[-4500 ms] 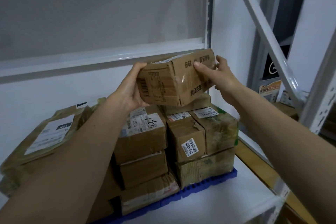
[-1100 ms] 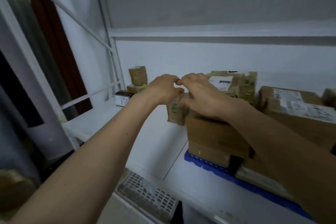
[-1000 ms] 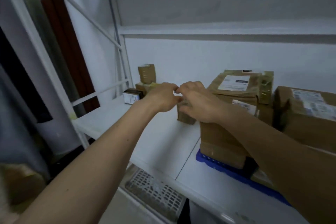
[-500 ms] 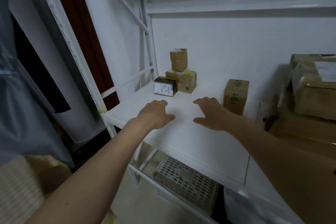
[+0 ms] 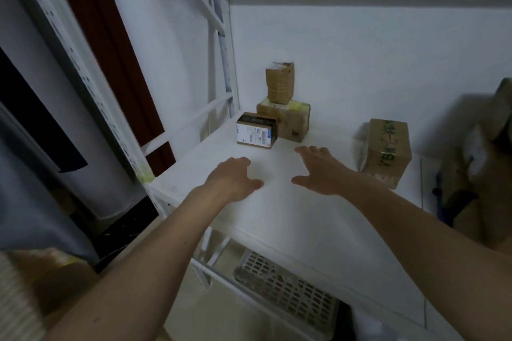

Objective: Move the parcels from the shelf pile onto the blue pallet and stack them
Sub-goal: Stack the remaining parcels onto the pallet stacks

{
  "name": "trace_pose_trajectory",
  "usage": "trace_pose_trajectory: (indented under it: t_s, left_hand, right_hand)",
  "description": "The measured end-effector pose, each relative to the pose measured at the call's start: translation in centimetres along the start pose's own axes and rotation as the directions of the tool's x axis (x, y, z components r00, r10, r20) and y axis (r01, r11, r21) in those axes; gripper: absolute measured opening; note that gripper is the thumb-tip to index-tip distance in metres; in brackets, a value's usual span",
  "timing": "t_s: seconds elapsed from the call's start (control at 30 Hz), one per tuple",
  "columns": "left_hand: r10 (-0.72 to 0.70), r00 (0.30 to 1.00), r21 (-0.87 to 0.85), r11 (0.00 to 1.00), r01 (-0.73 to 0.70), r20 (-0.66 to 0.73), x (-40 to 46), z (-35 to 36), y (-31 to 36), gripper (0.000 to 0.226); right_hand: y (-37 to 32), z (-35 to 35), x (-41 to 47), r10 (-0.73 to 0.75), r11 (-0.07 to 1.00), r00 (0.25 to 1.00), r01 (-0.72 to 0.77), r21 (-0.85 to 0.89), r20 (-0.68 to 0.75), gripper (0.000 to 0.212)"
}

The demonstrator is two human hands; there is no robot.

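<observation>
- My left hand (image 5: 235, 178) and right hand (image 5: 318, 171) hover empty, fingers spread, over the white shelf (image 5: 277, 219).
- Four brown cardboard parcels remain: the nearest (image 5: 386, 153) right of my hands, three piled (image 5: 279, 116) beyond.
- The pallet stack (image 5: 476, 174) is blurred at the right edge.

Both hands reach out palm-down over the white shelf (image 5: 291, 219), empty, fingers loosely spread: left hand (image 5: 232, 177), right hand (image 5: 318, 169). At 12 o'clock from them, in the shelf's back corner, a small brown parcel (image 5: 279, 81) stands on a wider parcel (image 5: 291, 123), with a labelled box (image 5: 255, 134) touching its front. At 2 o'clock stands a green-lettered parcel (image 5: 386, 153). Blurred stacked parcels (image 5: 476, 174) sit at 3 o'clock.
</observation>
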State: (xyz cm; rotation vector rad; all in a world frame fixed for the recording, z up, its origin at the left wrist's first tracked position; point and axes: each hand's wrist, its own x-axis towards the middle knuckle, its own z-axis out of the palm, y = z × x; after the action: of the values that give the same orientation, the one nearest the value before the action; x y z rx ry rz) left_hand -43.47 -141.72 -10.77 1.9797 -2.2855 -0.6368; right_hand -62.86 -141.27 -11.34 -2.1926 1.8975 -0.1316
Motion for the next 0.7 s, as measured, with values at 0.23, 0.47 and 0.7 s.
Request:
trace_pose_trajectory:
  t_s: [0.23, 0.47, 0.7]
  left_hand:
    - [-0.003, 1.0, 0.046, 0.999, 0.004, -0.009, 8.4, -3.4, 0.4, 0.069]
    - [0.017, 1.0, -0.044, 0.999, -0.016, 0.014, 15.1, -4.7, 0.9, 0.059]
    - [0.013, 1.0, -0.23, 0.973, -0.019, -0.027, 24.5, -7.3, 1.4, 0.082]
  right_hand:
    - [1.8, -0.6, 7.9, 0.021, 0.998, 1.0, -0.021, 0.067, -0.009, 0.074]
    - [4.0, -1.6, 14.9, 0.081, 0.991, 0.996, -0.083, 0.105, 0.027, 0.069]
    - [4.3, -5.0, 21.1, 0.078, 0.972, 0.997, -0.069, 0.224, -0.03, 0.062]
